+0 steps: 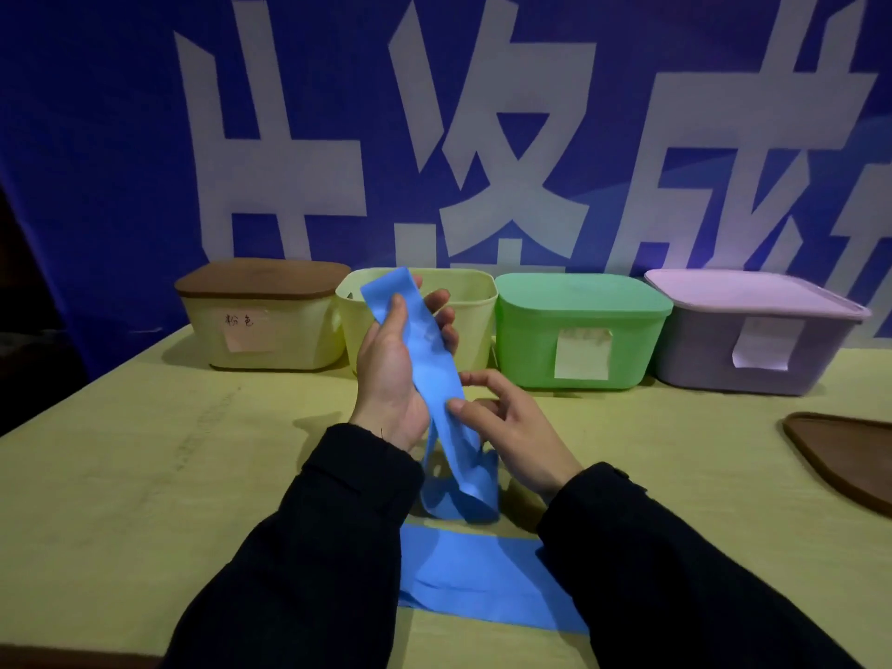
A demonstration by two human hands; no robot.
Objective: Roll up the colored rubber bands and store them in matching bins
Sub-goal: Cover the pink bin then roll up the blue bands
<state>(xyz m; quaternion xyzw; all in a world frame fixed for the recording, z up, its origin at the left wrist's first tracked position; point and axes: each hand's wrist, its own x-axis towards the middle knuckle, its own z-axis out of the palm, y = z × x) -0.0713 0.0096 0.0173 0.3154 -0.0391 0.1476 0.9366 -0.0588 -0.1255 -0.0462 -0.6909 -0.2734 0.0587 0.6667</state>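
Scanning from the left, I see four bins in a row along the far edge of the table (145,475), backed by a blue banner (96,161) with big white characters. First is the cream bin (270,330) with a brown lid and a handwritten paper label on its front. Beside it, nearly touching, the open yellow bin (475,321) has no lid; the raised band and my left hand cover most of its front from this view. Next is the green bin (579,340), lid on, a note stuck to its front. Last is the lilac bin (753,350), also lidded, with a white paper label curling at the lower edge. Near the right edge of the table lies a brown lid (844,456), partly cut off by the frame.

My left hand (396,374) is up in front of the yellow bin, thumb and fingers wrapped round the upper end of the blue band (429,359), which stands tall out of that grip. My right hand (507,417) pinches the same strip lower down between thumb and forefinger. Below both hands the band hangs in loose folds, and its tail lies flat on the table between my dark sleeves (313,548), which hide its ends.
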